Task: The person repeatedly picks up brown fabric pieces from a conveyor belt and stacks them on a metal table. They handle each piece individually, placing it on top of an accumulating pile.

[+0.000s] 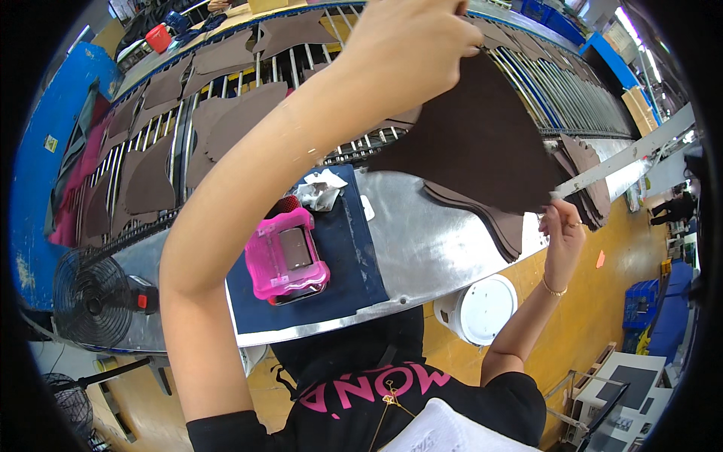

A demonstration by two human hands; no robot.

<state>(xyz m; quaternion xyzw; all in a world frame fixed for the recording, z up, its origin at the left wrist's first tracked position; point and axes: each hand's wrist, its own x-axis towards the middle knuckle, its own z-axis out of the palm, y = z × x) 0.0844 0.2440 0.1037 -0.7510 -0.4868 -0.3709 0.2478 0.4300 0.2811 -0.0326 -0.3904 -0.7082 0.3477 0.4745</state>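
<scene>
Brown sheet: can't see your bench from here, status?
Left hand and right hand both pinching brown sheet, lifted. Stack beneath. Nothing blocking.

left hand (410, 53) raised, grip pinched | right hand (561, 226) lower, fingertips pinched, wrist bent

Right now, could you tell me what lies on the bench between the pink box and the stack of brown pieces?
In the head view, bare silvery bench top lies between the pink box and the stack, past the dark blue mat's edge.
</scene>
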